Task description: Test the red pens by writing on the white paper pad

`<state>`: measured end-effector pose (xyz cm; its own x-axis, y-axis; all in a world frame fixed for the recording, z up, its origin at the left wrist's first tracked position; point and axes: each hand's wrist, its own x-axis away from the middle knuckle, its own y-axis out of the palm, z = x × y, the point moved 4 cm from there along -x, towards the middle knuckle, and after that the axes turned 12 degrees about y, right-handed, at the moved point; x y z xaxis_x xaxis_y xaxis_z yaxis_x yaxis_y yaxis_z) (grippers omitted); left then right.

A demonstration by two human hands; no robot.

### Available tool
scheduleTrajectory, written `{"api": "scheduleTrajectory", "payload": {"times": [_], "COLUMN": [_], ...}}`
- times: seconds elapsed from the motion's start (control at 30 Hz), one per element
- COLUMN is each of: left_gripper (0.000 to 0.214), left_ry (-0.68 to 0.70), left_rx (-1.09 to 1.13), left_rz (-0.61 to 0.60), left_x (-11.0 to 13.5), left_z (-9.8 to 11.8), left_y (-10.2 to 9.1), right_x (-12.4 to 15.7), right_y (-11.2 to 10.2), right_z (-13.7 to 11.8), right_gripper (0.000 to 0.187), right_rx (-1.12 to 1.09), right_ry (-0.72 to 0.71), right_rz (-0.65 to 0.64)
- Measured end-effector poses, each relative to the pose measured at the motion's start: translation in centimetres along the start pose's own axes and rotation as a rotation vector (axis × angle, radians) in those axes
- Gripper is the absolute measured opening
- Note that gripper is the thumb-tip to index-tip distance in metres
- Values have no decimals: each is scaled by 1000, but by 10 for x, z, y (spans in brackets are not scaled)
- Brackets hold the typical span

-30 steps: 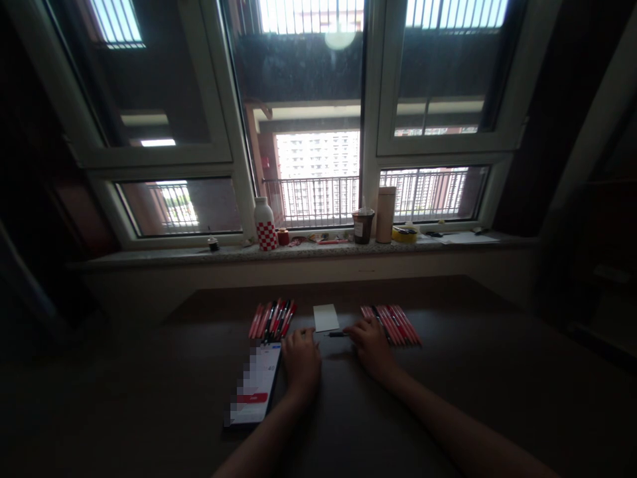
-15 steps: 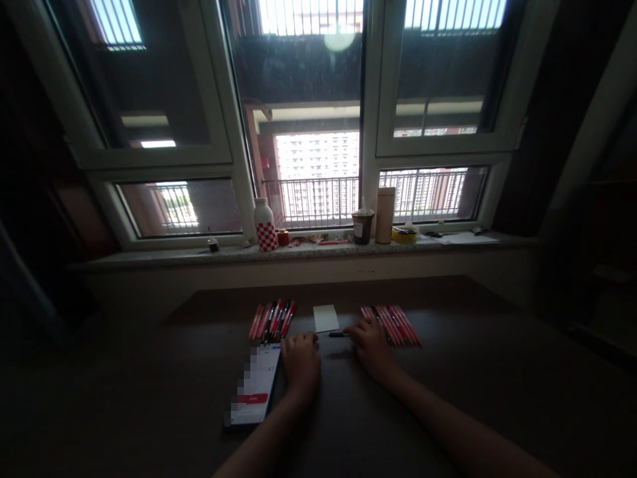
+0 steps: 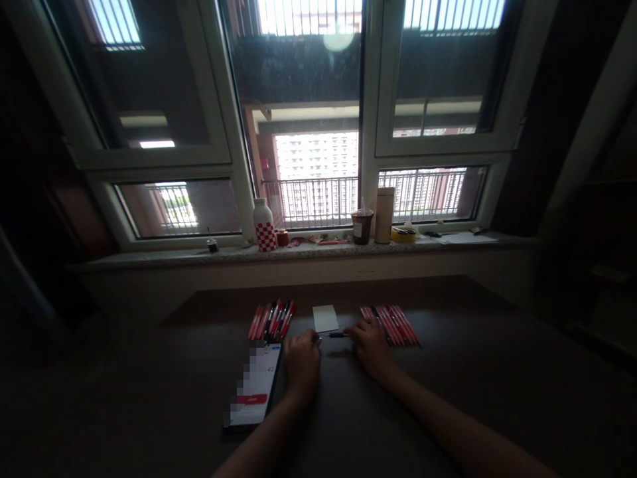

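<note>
On the dark table my left hand (image 3: 301, 362) and my right hand (image 3: 370, 345) face each other, fingers curled. Between them a thin dark pen (image 3: 336, 335) is pinched at each end, my right fingers on its right end and my left fingertips at its left tip. Just beyond it lies a small white note (image 3: 325, 318). One bunch of red and black pens (image 3: 272, 320) lies left of the note. A second bunch of red pens (image 3: 395, 324) lies by my right hand. A lit phone (image 3: 255, 390) rests beside my left wrist.
The window sill (image 3: 308, 251) behind the table carries a white bottle with a red checked base (image 3: 265, 224), a dark drink cup (image 3: 361, 226), a tall beige flask (image 3: 385, 214), a yellow tape roll (image 3: 404, 233) and papers (image 3: 465, 238). Dark table surface (image 3: 497, 372) spreads right.
My left fingertips have closed the small gap to the pen's left tip. Otherwise hands and objects hold their places.
</note>
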<state>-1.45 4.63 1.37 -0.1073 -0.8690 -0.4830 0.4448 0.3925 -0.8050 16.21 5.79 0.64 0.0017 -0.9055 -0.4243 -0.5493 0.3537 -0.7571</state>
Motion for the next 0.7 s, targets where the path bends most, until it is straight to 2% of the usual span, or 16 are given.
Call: {"api": "scheduleTrajectory", "payload": {"times": [0.7], "left_gripper": [15], "left_ry": [-15], "left_rx": [165], "left_rz": [6], "left_x": [-3], "left_z": [-2], "left_y": [2], "right_x": [0], "right_y": [2], "right_z": [0], "right_gripper": [37], "right_rx": [-34], "right_ry": [-27], "right_rz": [-24]}}
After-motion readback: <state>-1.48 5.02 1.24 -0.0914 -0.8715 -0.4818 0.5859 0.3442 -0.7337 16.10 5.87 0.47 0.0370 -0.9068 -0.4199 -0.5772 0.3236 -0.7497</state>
